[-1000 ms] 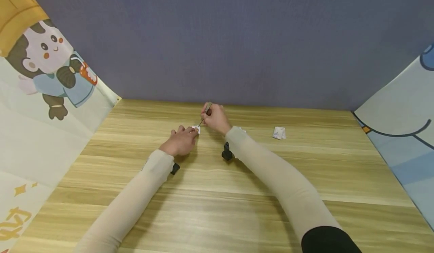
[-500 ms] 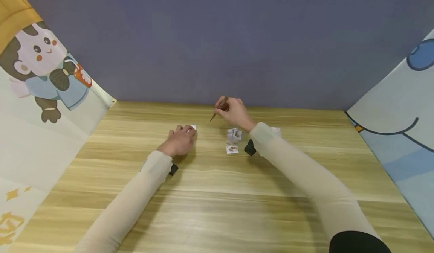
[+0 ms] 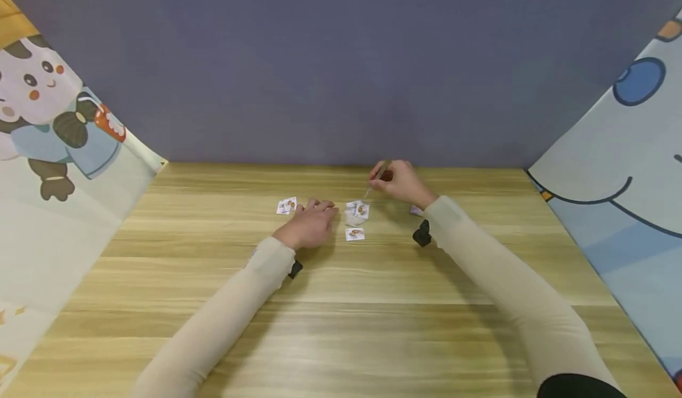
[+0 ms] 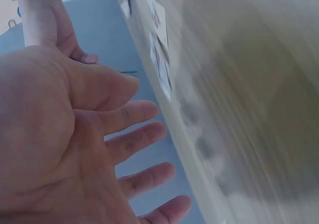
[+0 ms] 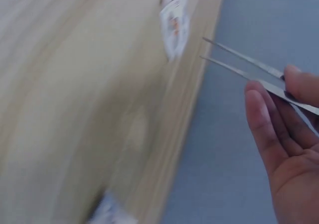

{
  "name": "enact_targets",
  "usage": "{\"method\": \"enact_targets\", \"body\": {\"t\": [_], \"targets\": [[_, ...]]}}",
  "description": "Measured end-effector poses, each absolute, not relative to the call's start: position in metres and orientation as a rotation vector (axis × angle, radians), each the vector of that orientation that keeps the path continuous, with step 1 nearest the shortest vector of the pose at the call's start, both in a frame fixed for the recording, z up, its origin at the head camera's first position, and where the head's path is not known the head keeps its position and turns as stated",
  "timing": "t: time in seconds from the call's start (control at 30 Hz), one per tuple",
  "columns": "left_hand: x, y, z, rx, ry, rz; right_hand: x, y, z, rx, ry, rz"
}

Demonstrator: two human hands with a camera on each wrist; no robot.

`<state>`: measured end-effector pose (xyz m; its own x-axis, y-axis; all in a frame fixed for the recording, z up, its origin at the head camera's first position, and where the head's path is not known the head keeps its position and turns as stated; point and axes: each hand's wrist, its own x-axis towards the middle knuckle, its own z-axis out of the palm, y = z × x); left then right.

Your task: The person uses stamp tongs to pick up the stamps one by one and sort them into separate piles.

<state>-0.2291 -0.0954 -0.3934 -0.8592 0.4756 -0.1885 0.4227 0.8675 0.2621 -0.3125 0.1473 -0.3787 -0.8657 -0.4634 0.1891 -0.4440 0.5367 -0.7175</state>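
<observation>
My right hand (image 3: 403, 183) pinches a pair of metal tweezers (image 5: 269, 88) between thumb and fingers. In the right wrist view the tweezers' tips stand apart with nothing between them. They point toward a small pile of white printed paper pieces (image 3: 362, 210) in the middle. My left hand (image 3: 310, 225) is held over the table left of that pile, its fingers spread and holding nothing in the left wrist view. Two overlapping printed pieces (image 3: 288, 204) lie just beyond it on the left. A single printed piece (image 3: 354, 234) lies nearer me.
Another small piece (image 3: 416, 210) shows partly behind the right wrist. A dark wrist camera (image 3: 422, 233) hangs under the right sleeve. The wooden table (image 3: 341, 327) meets a grey-blue panel (image 3: 341, 72) at the back, with cartoon-printed sheets at both sides.
My right hand has moved right with the tweezers, from the left pieces to beside the middle pile. My left hand has come off the left pieces and shifted right, leaving them uncovered.
</observation>
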Motion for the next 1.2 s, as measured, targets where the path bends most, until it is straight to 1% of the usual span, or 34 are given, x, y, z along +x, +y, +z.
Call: {"method": "enact_targets", "body": {"t": [0.2,0.47,0.77,1.03,1.2], "targets": [[-0.230,-0.074,-0.399,0.754,2.769,0.264,-0.311,0.159,-0.386,-0.718,2.629,-1.330],[-0.230,-0.058,-0.404,0.751,2.752,0.223,-0.314,0.162,-0.394,-0.727,2.607,-1.366],[-0.230,-0.053,-0.404,0.733,2.750,0.199,-0.315,0.160,-0.398,-0.724,2.542,-1.478],[-0.231,-0.053,-0.405,0.720,2.749,0.175,-0.313,0.152,-0.402,-0.824,2.576,-1.463],[-0.230,-0.054,-0.405,0.704,2.749,0.194,-0.309,0.152,-0.395,-0.847,2.636,-1.510]]}}
